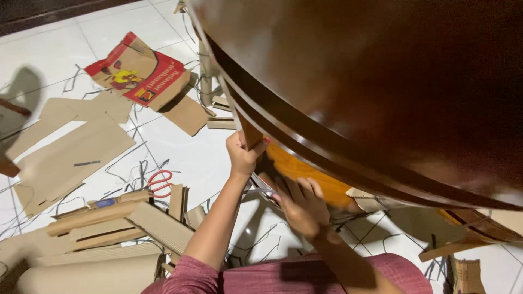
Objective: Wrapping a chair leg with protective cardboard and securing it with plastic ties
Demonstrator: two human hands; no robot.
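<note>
My left hand (243,154) grips a narrow strip of brown cardboard (249,132) that runs up along the curved rim of a dark polished wooden table (381,81). My right hand (301,204) lies flat with fingers spread on an orange-brown cardboard panel (305,174) just under that rim. A thin grey strip passes between the two hands. Both arms reach up from the bottom of the view, with pink sleeves at the elbows.
White tiled floor (185,147) is littered with flat cardboard sheets (71,152), a torn red and brown box (136,71), stacked cardboard pieces (109,228), thin offcut strips and red-handled scissors (159,182). More cardboard scraps (468,228) lie under the table at right.
</note>
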